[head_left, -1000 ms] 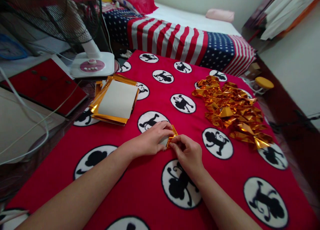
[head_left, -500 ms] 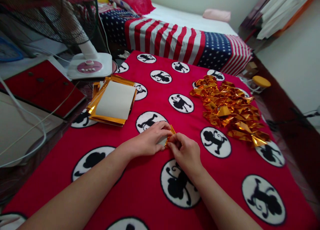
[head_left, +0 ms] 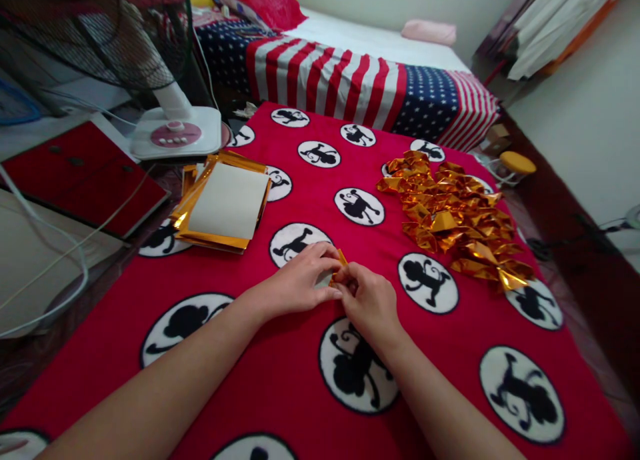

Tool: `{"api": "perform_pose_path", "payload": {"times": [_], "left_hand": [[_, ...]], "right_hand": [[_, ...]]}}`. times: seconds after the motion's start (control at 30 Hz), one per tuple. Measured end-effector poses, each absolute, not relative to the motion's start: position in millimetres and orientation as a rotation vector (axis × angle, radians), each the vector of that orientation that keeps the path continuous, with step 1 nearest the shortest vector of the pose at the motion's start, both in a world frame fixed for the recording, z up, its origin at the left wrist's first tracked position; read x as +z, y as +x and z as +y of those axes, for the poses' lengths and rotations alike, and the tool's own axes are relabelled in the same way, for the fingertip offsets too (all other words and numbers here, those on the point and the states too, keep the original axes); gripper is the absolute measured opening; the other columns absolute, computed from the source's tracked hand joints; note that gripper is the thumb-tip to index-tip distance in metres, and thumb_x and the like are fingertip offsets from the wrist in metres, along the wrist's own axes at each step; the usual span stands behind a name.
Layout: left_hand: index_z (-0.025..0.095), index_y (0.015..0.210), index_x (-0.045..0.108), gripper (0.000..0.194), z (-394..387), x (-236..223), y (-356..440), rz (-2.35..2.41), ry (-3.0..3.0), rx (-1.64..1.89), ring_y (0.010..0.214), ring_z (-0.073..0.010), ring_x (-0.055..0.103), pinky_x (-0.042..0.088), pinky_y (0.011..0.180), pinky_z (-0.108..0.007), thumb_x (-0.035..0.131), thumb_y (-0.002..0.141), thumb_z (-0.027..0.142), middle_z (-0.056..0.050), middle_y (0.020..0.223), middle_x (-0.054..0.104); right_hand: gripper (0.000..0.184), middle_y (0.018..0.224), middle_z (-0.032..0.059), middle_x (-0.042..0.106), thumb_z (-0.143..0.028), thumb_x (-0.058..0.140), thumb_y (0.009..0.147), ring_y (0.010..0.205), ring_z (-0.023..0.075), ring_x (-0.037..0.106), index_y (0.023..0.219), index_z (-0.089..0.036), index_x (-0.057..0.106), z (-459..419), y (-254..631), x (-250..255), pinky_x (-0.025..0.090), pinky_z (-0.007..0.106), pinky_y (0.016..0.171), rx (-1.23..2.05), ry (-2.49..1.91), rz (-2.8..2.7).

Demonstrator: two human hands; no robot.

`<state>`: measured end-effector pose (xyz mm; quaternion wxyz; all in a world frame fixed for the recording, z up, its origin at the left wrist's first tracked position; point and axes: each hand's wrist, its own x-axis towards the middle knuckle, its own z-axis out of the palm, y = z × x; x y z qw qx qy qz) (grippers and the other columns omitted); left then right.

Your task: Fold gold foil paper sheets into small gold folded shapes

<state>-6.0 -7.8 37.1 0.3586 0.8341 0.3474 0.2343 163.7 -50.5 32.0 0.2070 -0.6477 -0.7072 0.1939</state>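
A small folded piece of gold foil paper (head_left: 342,257) lies between my two hands on the red cloth (head_left: 280,380), mostly covered by fingers. My left hand (head_left: 305,280) rests on the cloth, thumb and fingers closed on the paper from the left. From the right, my right hand (head_left: 367,297) pinches the same paper, its fingertips meeting my left ones. At the upper left lies a stack of gold foil paper sheets (head_left: 227,200), pale side up. Over on the right is a heap of folded gold foil pieces (head_left: 450,207).
A white fan base (head_left: 175,132) stands beyond the paper stack, near a red panel (head_left: 83,177) and white cables (head_left: 45,223). Past the cloth's far edge is a bed with a striped and starred cover (head_left: 325,80). A yellow-topped stool (head_left: 518,162) stands at the right.
My left thumb has moved right toward my right fingertips, and my fingers cover more of the gold paper. The whole view has shifted slightly.
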Motion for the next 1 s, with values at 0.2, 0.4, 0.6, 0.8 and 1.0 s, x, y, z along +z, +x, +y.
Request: {"api": "perform_pose_path", "payload": {"times": [0.2, 0.4, 0.6, 0.8, 1.0], "left_hand": [[0.019, 0.092, 0.064, 0.021, -10, 26, -3, 0.941, 2.157, 0.64, 0.111, -0.0238, 0.052, 0.044, 0.101, -0.039, 0.073, 0.073, 0.018, -0.008, 0.111, 0.056], [0.019, 0.094, 0.064, 0.025, -9, 25, -3, 0.94, 2.159, 0.628, 0.113, -0.0245, 0.051, 0.044, 0.101, -0.039, 0.075, 0.072, 0.019, -0.008, 0.112, 0.055], [0.019, 0.095, 0.063, 0.027, -9, 24, -3, 0.941, 2.17, 0.622, 0.114, -0.025, 0.051, 0.043, 0.102, -0.04, 0.076, 0.071, 0.018, -0.009, 0.113, 0.056], [0.019, 0.094, 0.063, 0.026, -10, 21, -3, 0.945, 2.172, 0.641, 0.115, -0.0241, 0.051, 0.043, 0.103, -0.039, 0.074, 0.072, 0.013, -0.008, 0.115, 0.056], [0.019, 0.094, 0.064, 0.025, -11, 21, 0, 0.982, 2.184, 0.675, 0.112, -0.0232, 0.052, 0.044, 0.101, -0.039, 0.072, 0.072, 0.012, -0.008, 0.114, 0.058]], "right_hand": [[0.001, 0.07, -0.0014, 0.07, -0.023, 0.064, 0.078, 0.055, 0.013, 0.058, 0.077, -0.023, 0.064, -52, 165, 27, 0.03, 0.023, 0.053, 0.496, -1.777, -1.945], [0.001, 0.068, -0.0021, 0.069, -0.024, 0.065, 0.078, 0.055, 0.0127, 0.058, 0.077, -0.023, 0.064, -53, 164, 26, 0.031, 0.023, 0.053, 0.514, -1.783, -1.917], [0.001, 0.069, -0.0023, 0.069, -0.024, 0.065, 0.078, 0.055, 0.0127, 0.058, 0.077, -0.023, 0.064, -53, 163, 27, 0.031, 0.023, 0.053, 0.518, -1.788, -1.911], [0.001, 0.068, -0.0028, 0.069, -0.023, 0.065, 0.077, 0.055, 0.0123, 0.057, 0.077, -0.023, 0.065, -53, 164, 27, 0.031, 0.023, 0.053, 0.509, -1.803, -1.913], [0.002, 0.07, -0.0031, 0.069, -0.022, 0.065, 0.076, 0.055, 0.012, 0.057, 0.078, -0.023, 0.064, -53, 164, 27, 0.03, 0.023, 0.053, 0.5, -1.813, -1.919]]}}
